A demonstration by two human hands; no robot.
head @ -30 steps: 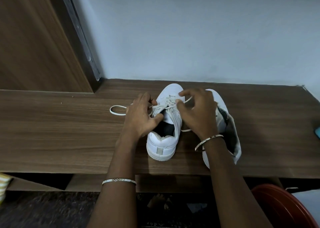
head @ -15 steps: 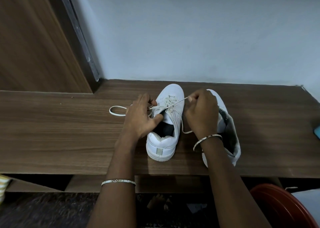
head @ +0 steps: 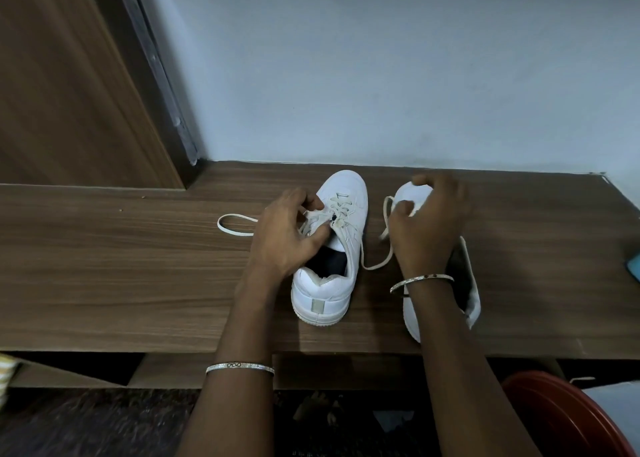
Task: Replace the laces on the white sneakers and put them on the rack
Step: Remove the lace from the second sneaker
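Head view: on the brown wooden bench point(head: 104, 266) an upright sneaker point(head: 322, 293) stands with its toe toward 12 o'clock and its heel toward 6 o'clock, near the middle of the bench top. The left hand point(head: 287, 231) comes in from 6 o'clock and grips this sneaker at its 9 o'clock flank, fingers curled over the laced part and thumb pressed by the tongue. A white lace point(head: 375, 266) is threaded through the upper eyelets; one stretch leaves the sneaker at its 3 o'clock side, sags onto the bench and rises to the right hand point(head: 429, 228), while another part lies as a flat loop on the bench at 9 o'clock of the left hand. The right hand has its fingers curled narrow and seems to pinch the lace between thumb and fingertips, though the exact contact is hard to make out. Beneath that hand, at 3 o'clock of the upright sneaker and apart from it, the second sneaker point(head: 472, 290) lies tipped on its side, toe toward 12 o'clock, mostly hidden by the wrist. A thin bangle point(head: 420, 279) circles the right wrist and a bracelet point(head: 240, 366) the left forearm. A pale wall point(head: 381, 75) rises at 12 o'clock, a wooden door point(head: 69, 75) at 10 o'clock, and a red round rim point(head: 561, 418) shows at 5 o'clock, below the bench edge.
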